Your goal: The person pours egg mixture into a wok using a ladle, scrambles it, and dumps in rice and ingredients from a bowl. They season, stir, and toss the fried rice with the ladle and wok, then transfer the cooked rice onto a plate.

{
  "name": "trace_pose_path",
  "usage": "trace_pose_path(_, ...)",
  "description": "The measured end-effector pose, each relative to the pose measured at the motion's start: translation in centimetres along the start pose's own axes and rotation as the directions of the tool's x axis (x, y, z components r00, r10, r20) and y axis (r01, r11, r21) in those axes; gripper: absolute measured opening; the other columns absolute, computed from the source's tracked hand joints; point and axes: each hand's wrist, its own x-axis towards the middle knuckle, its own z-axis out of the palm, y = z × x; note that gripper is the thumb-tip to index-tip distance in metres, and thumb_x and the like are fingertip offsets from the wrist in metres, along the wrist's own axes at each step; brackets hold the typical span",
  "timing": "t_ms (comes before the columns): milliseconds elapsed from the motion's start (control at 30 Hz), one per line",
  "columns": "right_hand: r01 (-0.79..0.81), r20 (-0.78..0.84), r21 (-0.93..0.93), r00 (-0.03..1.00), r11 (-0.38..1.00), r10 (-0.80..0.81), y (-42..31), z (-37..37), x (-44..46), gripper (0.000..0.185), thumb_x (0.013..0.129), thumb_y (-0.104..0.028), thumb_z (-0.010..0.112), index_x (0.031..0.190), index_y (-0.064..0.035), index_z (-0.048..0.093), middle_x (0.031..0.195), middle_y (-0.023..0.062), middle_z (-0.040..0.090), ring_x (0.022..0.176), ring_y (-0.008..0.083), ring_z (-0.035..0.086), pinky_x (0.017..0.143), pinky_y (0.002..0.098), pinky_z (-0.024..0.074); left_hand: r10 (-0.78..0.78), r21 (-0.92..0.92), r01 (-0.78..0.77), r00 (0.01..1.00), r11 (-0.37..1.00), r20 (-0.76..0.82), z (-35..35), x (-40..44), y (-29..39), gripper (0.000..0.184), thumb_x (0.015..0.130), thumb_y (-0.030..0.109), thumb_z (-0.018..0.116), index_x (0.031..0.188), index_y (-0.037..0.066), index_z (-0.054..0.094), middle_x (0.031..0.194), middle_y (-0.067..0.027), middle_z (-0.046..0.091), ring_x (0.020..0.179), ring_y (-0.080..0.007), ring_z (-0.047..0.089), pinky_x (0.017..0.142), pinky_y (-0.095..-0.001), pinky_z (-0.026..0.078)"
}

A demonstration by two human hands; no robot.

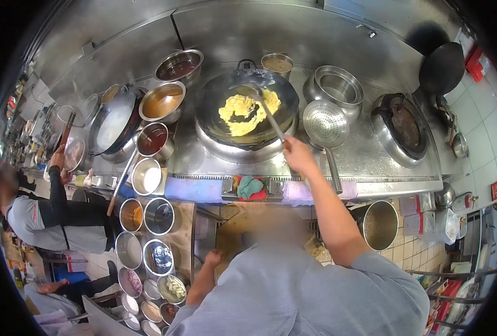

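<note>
My right hand (300,155) is closed around the long handle of a metal ladle (273,120). The ladle's head reaches into a black wok (212,120) on the burner, at soft yellow scrambled egg (238,106). Oil glistens around the egg. My left hand (213,257) hangs low at my side, beside the edge of the side table (185,224). Its fingers look curled, and nothing shows in them. A perforated strainer (325,124) lies right of the wok, its handle pointing towards me.
Bowls of sauce (163,102) stand left of the wok. Several ingredient pots (129,251) cover the side table. Another wok (400,126) sits at right, above a large floor pot (380,225). Folded cloths (250,187) lie on the front ledge. A co-worker (52,215) works at left.
</note>
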Motion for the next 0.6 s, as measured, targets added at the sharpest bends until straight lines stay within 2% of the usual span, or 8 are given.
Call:
trace_pose_path(33, 0.119, -0.042, 0.004, 0.992, 0.993, -0.119, 2.0, 2.3, 0.7, 0.053, 0.085, -0.011, 0.057, 0.137, -0.0080, 0.048, 0.098, 0.0161, 0.068, 0.081, 0.0304, 0.067, 0.074, 0.0397, 0.0528, -0.022, 0.035, 0.020, 0.998, 0.999, 0.051, -0.8, -1.5, 1.0, 0.027, 0.089, 0.021, 0.058, 0.107, 0.003, 0.067, 0.092, -0.0098, 0.070, 0.075, -0.0159, 0.066, 0.066, -0.0301, 0.053)
trace_pose_path(67, 0.120, -0.046, 0.006, 0.992, 0.993, -0.120, 2.2, 1.9, -0.1, 0.053, 0.085, -0.011, 0.057, 0.137, -0.0080, 0.048, 0.098, 0.0161, 0.068, 0.081, 0.0304, 0.067, 0.074, 0.0397, 0.0528, -0.043, 0.074, 0.036, 0.994, 0.997, 0.101, -1.5, -2.2, 1.8, 0.029, 0.088, 0.023, 0.058, 0.108, 0.004, 0.068, 0.093, -0.0112, 0.070, 0.076, -0.0159, 0.067, 0.067, -0.0300, 0.054)
trace_pose_path(133, -0.179, 0.333, 0.399, 0.942, 0.899, 0.040, 2.6, -0.9, -2.3, 0.055, 0.085, -0.006, 0.057, 0.139, -0.0094, 0.047, 0.087, 0.0096, 0.066, 0.059, 0.0188, 0.061, 0.055, 0.0342, 0.0502, -0.089, -0.099, 0.099, 0.991, 0.990, 0.097, -1.9, -2.1, 2.0, 0.029, 0.088, 0.022, 0.057, 0.108, 0.004, 0.068, 0.091, -0.0112, 0.071, 0.076, -0.0166, 0.068, 0.067, -0.0302, 0.054)
trace_pose_path(200, -0.305, 0.442, 0.467, 0.893, 0.830, 0.080, 2.8, -6.3, -4.0, 0.057, 0.085, -0.002, 0.056, 0.140, -0.0106, 0.047, 0.080, 0.0041, 0.059, 0.048, 0.0097, 0.050, 0.043, 0.0293, 0.0426, -0.130, -0.271, 0.154, 0.986, 0.950, 0.105, -1.8, -0.7, 1.0, 0.029, 0.087, 0.020, 0.057, 0.108, 0.004, 0.068, 0.089, -0.0111, 0.071, 0.075, -0.0173, 0.068, 0.066, -0.0305, 0.054)
trace_pose_path(300, -0.287, 0.381, 0.272, 0.909, 0.919, 0.171, 2.9, -10.4, -3.2, 0.058, 0.084, -0.005, 0.057, 0.140, -0.0111, 0.046, 0.084, 0.0076, 0.064, 0.052, 0.0125, 0.056, 0.049, 0.0307, 0.0472, -0.126, -0.297, 0.138, 0.990, 0.945, 0.062, -2.2, 0.4, 0.0, 0.026, 0.085, 0.014, 0.057, 0.107, 0.002, 0.066, 0.088, -0.0093, 0.069, 0.075, -0.0177, 0.067, 0.064, -0.0313, 0.054)
trace_pose_path(433, 0.095, -0.064, -0.139, 0.992, 0.986, -0.105, 0.3, -1.7, 1.0, 0.048, 0.084, -0.012, 0.055, 0.132, -0.0083, 0.052, 0.100, 0.0184, 0.068, 0.088, 0.0337, 0.066, 0.079, 0.0413, 0.0515, -0.093, -0.337, 0.128, 0.989, 0.933, 0.118, -3.6, 0.1, 1.5, 0.024, 0.085, 0.006, 0.056, 0.107, 0.001, 0.062, 0.090, -0.0092, 0.066, 0.076, -0.0190, 0.065, 0.060, -0.0316, 0.054)
trace_pose_path(500, -0.022, -0.038, 0.068, 0.999, 0.997, 0.024, -0.6, 2.3, 0.8, 0.045, 0.086, -0.016, 0.055, 0.130, -0.0073, 0.053, 0.104, 0.0201, 0.066, 0.097, 0.0379, 0.063, 0.086, 0.0445, 0.0493, -0.117, -0.288, 0.161, 0.979, 0.944, 0.165, -3.5, 0.8, 0.8, 0.023, 0.085, 0.004, 0.055, 0.107, 0.001, 0.060, 0.090, -0.0093, 0.065, 0.076, -0.0191, 0.065, 0.060, -0.0315, 0.054)
trace_pose_path(600, 0.022, 0.154, 0.180, 0.987, 0.983, -0.050, 1.8, 1.3, -1.1, 0.053, 0.086, -0.018, 0.060, 0.137, -0.0096, 0.050, 0.098, 0.0115, 0.068, 0.076, 0.0255, 0.066, 0.071, 0.0360, 0.0518, 0.010, -0.612, 0.119, 0.979, 0.782, 0.203, -3.5, 2.9, 0.0, 0.019, 0.088, 0.005, 0.056, 0.106, 0.001, 0.058, 0.085, -0.0079, 0.064, 0.071, -0.0177, 0.062, 0.057, -0.0303, 0.052)
